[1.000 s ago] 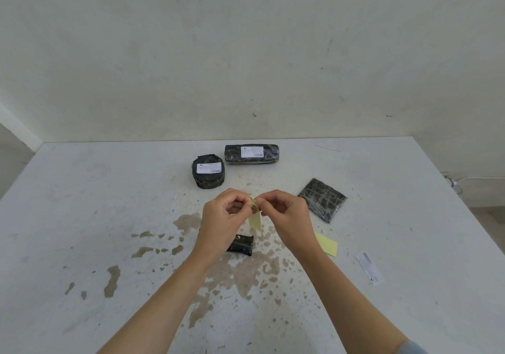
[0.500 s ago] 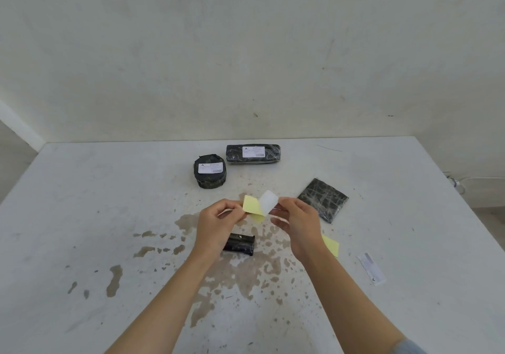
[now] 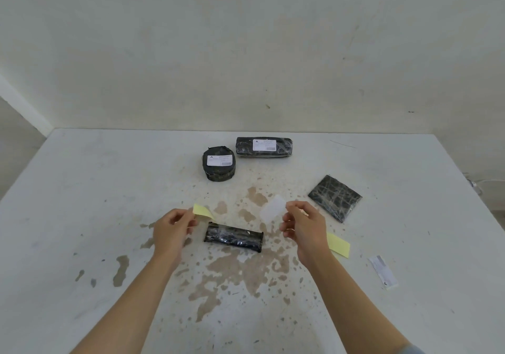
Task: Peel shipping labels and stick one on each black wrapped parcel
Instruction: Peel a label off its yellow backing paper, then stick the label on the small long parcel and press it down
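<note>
- Now the left hand (image 3: 170, 228) is held a little above the white table (image 3: 82, 189). Its thumb and forefinger pinch a yellow backing paper (image 3: 202, 211) by one end, and the other fingers are curled.
- The right hand (image 3: 304, 224) pinches a white label (image 3: 273, 208) by its right edge. The label hangs in the air, fully off the backing paper and well apart from it.
- Between the two hands, flat on the table, lies a short black roll parcel (image 3: 233, 237). Its wrap shows only black.
- Farther back stands a round parcel (image 3: 219, 173) with a printed label (image 3: 220, 159) on its top. Near it, behind and to the right, lies a long parcel (image 3: 246, 149), which also carries a printed label (image 3: 264, 145). It lies close to the far edge, where the table meets the wall (image 3: 246, 39).
- A flat square parcel (image 3: 334, 197) lies just to the right of the right hand, turned cornerwise and all black. It is well apart from the right edge.
- A second backing strip (image 3: 338, 245) lies flat on the table, partly hidden by the right wrist. A spare label (image 3: 382, 271) lies nearer to the right edge.
- The widest open surface is to the left of the left hand, up to the left edge. Brown stains (image 3: 246, 269) mark the middle of the table, between the forearms.
</note>
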